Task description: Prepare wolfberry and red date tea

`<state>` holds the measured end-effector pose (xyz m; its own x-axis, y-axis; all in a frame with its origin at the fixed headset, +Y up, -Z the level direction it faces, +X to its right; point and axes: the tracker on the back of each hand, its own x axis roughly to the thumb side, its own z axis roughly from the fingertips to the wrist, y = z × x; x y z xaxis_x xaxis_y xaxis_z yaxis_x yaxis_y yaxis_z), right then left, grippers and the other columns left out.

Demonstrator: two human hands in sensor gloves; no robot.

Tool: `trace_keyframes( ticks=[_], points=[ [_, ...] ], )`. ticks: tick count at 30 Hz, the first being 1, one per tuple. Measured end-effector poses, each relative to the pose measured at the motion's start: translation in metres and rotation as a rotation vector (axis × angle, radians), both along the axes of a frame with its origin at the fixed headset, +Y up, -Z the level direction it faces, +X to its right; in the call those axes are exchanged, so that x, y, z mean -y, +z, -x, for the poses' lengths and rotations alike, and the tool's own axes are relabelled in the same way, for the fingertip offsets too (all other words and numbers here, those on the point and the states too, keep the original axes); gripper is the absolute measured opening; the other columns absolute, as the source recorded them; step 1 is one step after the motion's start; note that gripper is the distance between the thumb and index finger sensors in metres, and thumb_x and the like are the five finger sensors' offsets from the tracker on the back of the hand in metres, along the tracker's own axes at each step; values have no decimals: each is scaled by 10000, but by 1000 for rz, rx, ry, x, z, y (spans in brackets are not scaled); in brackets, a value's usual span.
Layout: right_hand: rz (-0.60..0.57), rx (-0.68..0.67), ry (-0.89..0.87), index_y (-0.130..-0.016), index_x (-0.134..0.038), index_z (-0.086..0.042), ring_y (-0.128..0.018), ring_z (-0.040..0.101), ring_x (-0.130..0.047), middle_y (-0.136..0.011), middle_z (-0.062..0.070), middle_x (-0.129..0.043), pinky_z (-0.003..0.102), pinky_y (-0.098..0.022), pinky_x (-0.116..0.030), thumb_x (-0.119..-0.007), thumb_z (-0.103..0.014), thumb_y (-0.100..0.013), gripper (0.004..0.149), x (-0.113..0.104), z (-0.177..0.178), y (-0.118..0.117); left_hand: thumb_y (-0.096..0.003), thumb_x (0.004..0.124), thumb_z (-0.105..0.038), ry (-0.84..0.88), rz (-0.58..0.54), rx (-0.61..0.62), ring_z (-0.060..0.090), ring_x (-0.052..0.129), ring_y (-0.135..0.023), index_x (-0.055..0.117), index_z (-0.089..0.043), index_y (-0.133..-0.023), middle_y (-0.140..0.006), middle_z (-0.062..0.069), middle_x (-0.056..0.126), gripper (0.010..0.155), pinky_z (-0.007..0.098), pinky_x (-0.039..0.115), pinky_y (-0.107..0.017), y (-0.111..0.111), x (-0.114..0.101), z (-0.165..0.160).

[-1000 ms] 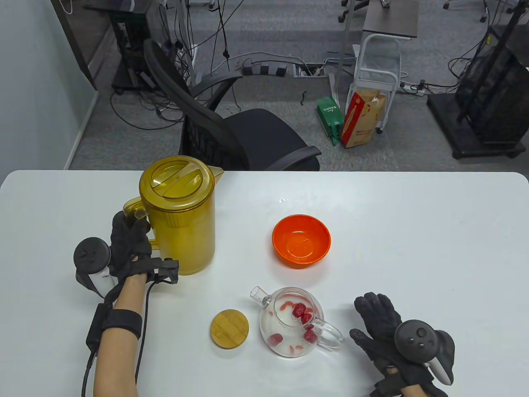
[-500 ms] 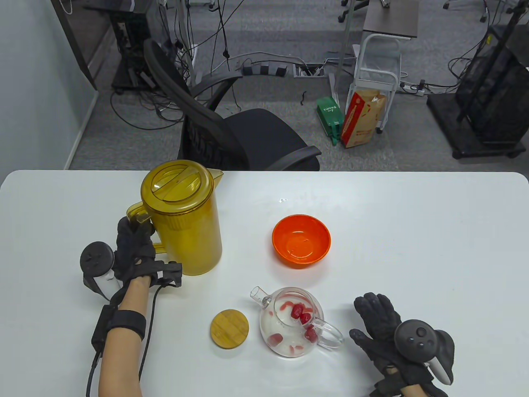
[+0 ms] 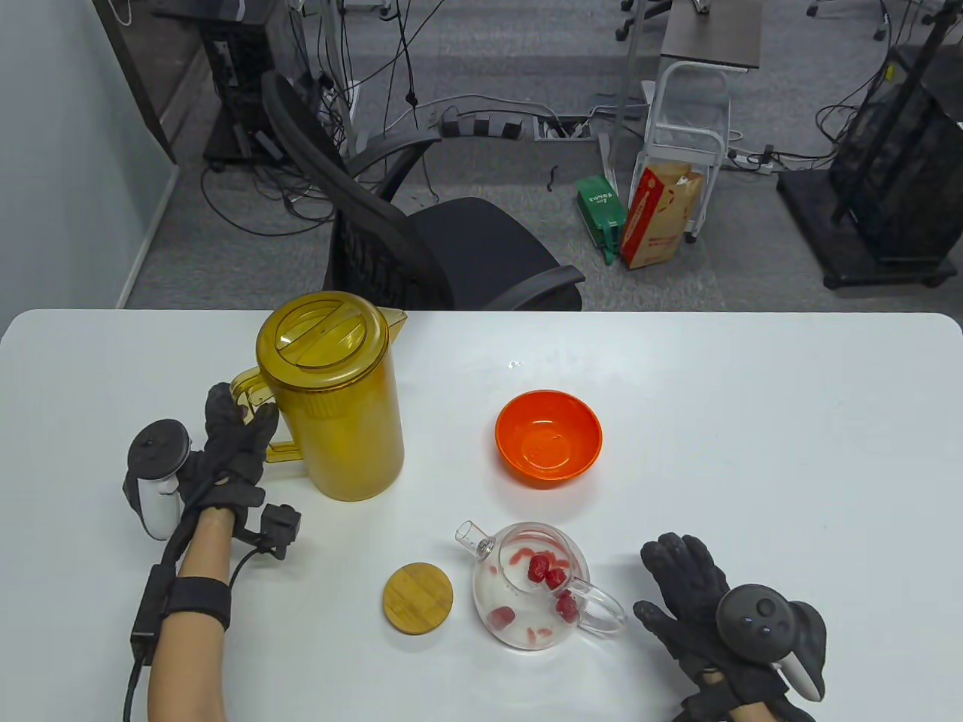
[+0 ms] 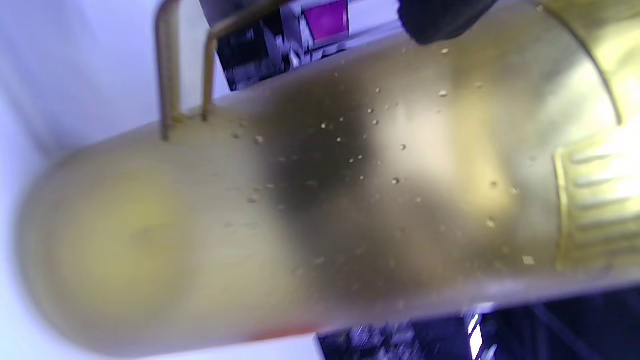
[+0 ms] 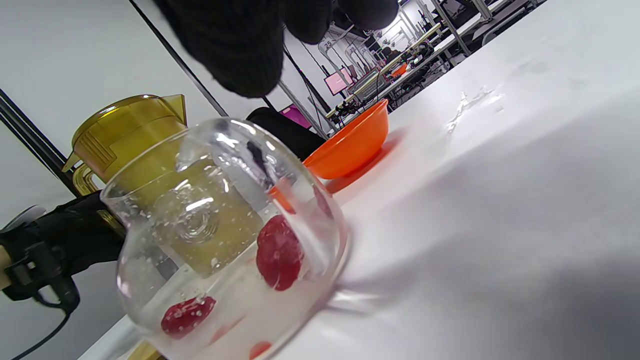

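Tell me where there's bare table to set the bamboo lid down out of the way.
Bare table runs right of the orange bowl to the right edge, above the right hand. A narrower strip lies behind the bowl, right of the yellow pitcher. Crowded: the near centre, where bamboo lid and glass teapot sit close, and around the left hand.

We see a white table [image 3: 752, 421] with rounded corners. On it stand a lidded amber pitcher [image 3: 331, 398] at the left, an orange bowl [image 3: 548, 438] near the middle, and a glass teapot [image 3: 530, 587] with red dates in liquid toward the near edge. A round wooden lid [image 3: 418, 599] lies flat just left of the teapot, apart from it. The right hand [image 3: 688, 602] rests on the table right of the teapot.
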<state>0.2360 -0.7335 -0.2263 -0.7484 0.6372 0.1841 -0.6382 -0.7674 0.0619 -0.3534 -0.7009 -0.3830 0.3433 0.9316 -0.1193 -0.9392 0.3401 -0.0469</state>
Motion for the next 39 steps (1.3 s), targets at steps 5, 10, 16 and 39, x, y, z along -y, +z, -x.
trace_keyframes(
  ticks=[5, 10, 16, 39],
  points=[
    [-6, -4, 3, -1134, -476, -139, -1074, 403, -292, -1201, 164, -406, 603, -747, -328, -821, -362, -548, 716, 0, 1, 1, -617, 680, -560, -87, 57, 85, 534, 81, -1069, -36, -206, -1051, -1126, 266, 0, 909, 671, 173, -723, 21, -5, 4],
    [-14, -10, 4, -1134, -476, -141, -1073, 404, -291, -1201, 163, -407, 602, -747, -328, -821, -361, -548, 715, 0, 1, 1, -613, 690, -549, -318, -29, 91, 541, 41, -1048, -53, -190, -1036, -1107, 273, -35, 928, 671, 145, -705, 62, -4, -7],
    [-12, -21, 4, -1134, -475, -140, -1074, 402, -291, -1201, 164, -407, 603, -747, -328, -822, -361, -547, 717, 1, 2, 2, -600, 708, -543, -537, -137, 305, 559, 101, -1048, -4, -135, -1053, -1118, 295, 30, 937, 683, 168, -698, 103, 3, -63],
    [9, -34, 2, -1135, -475, -140, -1074, 403, -291, -1200, 166, -408, 602, -748, -327, -822, -360, -548, 717, 3, 4, 1, -546, 812, -466, -902, 135, 747, 526, 217, -1065, 119, -172, -1081, -1135, 281, 110, 924, 648, 241, -763, 105, 83, -202]
  ],
)
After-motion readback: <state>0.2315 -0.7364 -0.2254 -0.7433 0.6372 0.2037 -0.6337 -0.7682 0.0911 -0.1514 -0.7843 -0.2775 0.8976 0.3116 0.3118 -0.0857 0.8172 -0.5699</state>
